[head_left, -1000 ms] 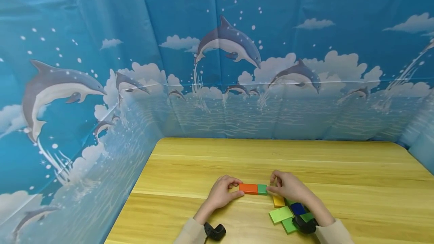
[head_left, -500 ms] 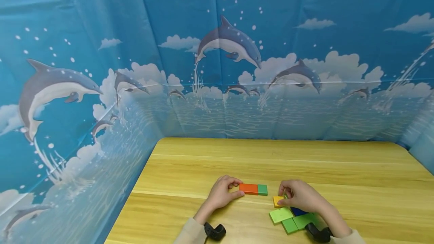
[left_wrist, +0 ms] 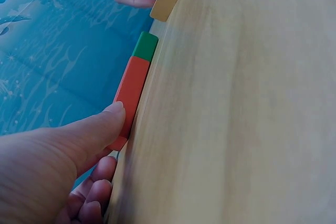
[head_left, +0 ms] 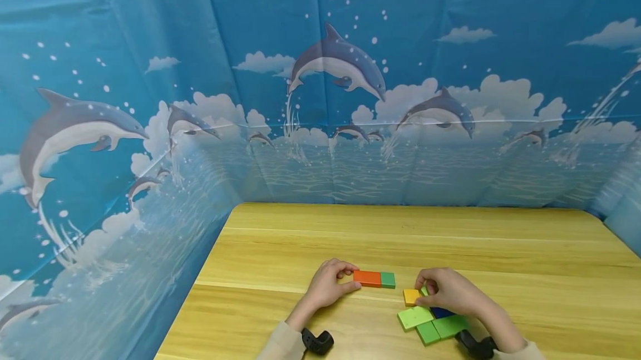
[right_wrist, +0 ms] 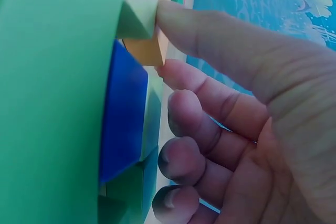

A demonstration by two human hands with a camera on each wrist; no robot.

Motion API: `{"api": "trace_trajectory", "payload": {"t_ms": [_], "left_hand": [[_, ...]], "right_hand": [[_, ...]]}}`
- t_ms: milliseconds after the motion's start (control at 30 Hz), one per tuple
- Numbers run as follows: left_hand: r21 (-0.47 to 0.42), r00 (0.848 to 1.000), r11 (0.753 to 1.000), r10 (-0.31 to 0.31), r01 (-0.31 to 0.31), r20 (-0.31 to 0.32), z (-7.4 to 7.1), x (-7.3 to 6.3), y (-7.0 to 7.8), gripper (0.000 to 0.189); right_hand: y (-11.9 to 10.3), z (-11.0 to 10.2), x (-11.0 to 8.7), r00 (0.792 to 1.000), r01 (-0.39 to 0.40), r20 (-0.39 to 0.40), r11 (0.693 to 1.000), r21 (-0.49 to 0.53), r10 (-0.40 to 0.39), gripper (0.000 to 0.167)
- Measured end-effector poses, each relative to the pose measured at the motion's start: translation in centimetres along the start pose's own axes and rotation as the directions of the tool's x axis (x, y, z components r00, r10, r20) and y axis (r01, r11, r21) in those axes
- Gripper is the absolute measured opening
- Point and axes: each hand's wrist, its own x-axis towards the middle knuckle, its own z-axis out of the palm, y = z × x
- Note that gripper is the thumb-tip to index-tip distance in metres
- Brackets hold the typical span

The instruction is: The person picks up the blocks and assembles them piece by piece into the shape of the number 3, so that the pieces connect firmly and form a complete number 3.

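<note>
On the table, my left hand [head_left: 328, 286] pinches the left end of a flat red block [head_left: 367, 278] between thumb and fingers. A small green block [head_left: 388, 280] sits end to end with the red one, in line on its right. My right hand [head_left: 454, 292] has thumb and index finger on opposite sides of a yellow block [head_left: 411, 297], beside the pile. In the right wrist view the thumb lies at the edge of the yellow block [right_wrist: 149, 52], and the other fingers are loosely curled.
Around and under the right hand lie a light green block [head_left: 415, 318], a dark blue block [head_left: 442, 312] and green blocks [head_left: 450, 326], close together. A blue dolphin-print curtain [head_left: 320, 171] hangs behind the wooden table [head_left: 310, 232].
My right hand has moved from beside the small green block, right and toward the near side, to the yellow block. My left hand stays at the red block.
</note>
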Motion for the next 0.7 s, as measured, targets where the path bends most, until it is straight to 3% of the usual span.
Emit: {"api": "trace_trajectory", "payload": {"t_ms": [700], "left_hand": [[0.006, 1.000, 1.000, 0.006, -0.006, 0.000, 0.0, 0.1, -0.1, 0.033]], "right_hand": [[-0.9, 1.4, 1.4, 1.000, 0.017, -0.013, 1.000, -0.026, -0.018, 0.020]]}}
